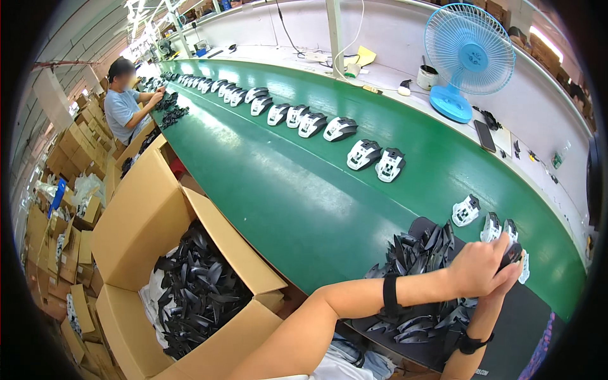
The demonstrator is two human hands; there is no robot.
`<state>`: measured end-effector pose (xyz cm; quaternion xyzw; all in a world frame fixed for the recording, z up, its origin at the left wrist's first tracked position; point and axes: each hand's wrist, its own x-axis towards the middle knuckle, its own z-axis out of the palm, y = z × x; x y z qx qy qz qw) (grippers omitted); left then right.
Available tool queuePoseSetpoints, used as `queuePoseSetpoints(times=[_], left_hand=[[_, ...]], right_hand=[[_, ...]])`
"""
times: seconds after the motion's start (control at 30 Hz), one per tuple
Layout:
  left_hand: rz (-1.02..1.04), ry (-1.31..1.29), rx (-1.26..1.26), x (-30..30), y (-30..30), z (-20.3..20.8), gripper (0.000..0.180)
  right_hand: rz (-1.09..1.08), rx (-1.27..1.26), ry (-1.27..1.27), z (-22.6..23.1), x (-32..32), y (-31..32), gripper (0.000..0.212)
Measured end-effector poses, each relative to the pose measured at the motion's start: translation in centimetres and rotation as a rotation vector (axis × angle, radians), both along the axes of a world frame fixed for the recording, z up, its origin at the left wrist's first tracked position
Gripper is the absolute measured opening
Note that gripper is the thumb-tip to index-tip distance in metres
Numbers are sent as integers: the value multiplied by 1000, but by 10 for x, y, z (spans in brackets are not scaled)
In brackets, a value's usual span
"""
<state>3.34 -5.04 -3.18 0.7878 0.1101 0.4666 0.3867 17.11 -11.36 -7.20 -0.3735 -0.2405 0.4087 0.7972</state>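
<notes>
Near R, over green bench (285, 183): mouse shell (512, 254) in two-handed grip

Near L: cardboard box (139, 215), open, w/ black curved pcs (199, 285). Near R: heap of sim. pcs (421, 250) on dark mat (525, 320). Above mat: L hand (478, 266), fingers curled on blk/wht shell; R hand (502, 285), partly hidden, closed round same. Beyond: row of shells (278, 114) on bench, trailing far L. Far R: blue fan (472, 57). Far L: co-worker (126, 111) beside bench.

Glossy black plastic pieces (430, 246), smooth shiny green bench (278, 202), matt cardboard box (142, 218)
</notes>
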Motion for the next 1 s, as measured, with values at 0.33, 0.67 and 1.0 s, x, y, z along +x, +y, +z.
queuePoseSetpoints(times=[0.33, 0.67, 1.0], left_hand=[[64, -176, -281, 17, 4, -8, 28], [280, -50, -437, -20, 112, -20, 66], [384, 382, -455, -64, 234, -109, 64]], right_hand=[[-227, 60, 148, 18, -35, 7, 40], [-81, -321, -1130, 39, -25, 30, 26], [438, -598, -1644, 27, -21, 22, 37]])
